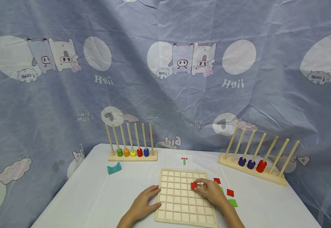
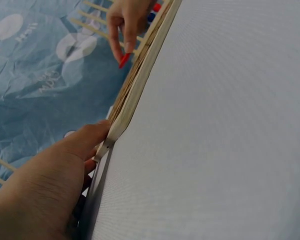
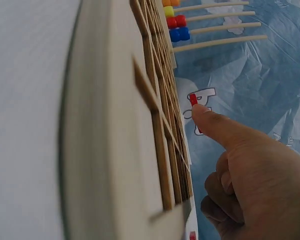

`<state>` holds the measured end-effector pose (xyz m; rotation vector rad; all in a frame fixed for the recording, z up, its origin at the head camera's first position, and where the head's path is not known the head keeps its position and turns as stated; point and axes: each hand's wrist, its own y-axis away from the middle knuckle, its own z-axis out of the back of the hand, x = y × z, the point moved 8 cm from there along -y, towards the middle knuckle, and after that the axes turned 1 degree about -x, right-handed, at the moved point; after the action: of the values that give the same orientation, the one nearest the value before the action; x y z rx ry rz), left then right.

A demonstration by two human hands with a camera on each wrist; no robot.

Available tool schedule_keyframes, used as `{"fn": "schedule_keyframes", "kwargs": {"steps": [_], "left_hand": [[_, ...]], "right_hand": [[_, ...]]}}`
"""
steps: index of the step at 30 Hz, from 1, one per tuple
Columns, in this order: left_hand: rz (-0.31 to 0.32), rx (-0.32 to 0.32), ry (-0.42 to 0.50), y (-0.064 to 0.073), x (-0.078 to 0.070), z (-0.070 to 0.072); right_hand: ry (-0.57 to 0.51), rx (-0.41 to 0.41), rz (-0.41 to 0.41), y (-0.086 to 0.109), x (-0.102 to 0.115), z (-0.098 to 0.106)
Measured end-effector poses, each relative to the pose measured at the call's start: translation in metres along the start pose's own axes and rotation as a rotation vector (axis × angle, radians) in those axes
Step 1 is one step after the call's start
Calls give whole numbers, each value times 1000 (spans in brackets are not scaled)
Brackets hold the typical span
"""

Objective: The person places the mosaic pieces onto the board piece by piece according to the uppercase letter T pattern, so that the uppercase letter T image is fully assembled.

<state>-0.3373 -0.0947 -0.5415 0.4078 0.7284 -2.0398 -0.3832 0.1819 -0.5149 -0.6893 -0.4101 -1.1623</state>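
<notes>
A wooden grid board [image 1: 186,223] with rows of square recesses lies on the white table. Over its upper right part, my right hand [image 1: 213,192] pinches a red square tile [image 1: 193,186] between thumb and fingertips. The right wrist view shows this tile [image 3: 193,99] edge-on at the fingertip, above the board. My left hand [image 1: 142,202] rests against the board's left edge, thumb and fingers spread apart along it. Just right of the board lie loose red tiles [image 1: 230,192] and green tiles [image 1: 232,203], one green tile partly hidden by my right hand.
Behind the board lies a printed grid card [image 1: 184,161] with a red and green T shape. Peg racks with coloured beads stand at back left [image 1: 133,158] and back right [image 1: 252,172]. A teal curved block [image 1: 114,168] sits at left. A patterned cloth [image 1: 165,95] hangs behind.
</notes>
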Motion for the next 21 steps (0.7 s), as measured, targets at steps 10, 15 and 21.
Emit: {"fn": "schedule_keyframes", "kwargs": {"steps": [10, 15, 21], "left_hand": [[35, 30, 2, 1, 2, -4], [26, 20, 3, 2, 1, -2], [25, 13, 1, 1, 1, -1]], "right_hand": [[-11, -57, -6, -10, 4, -9], [27, -79, -6, -16, 3, -9], [48, -90, -11, -18, 0, -10]]}}
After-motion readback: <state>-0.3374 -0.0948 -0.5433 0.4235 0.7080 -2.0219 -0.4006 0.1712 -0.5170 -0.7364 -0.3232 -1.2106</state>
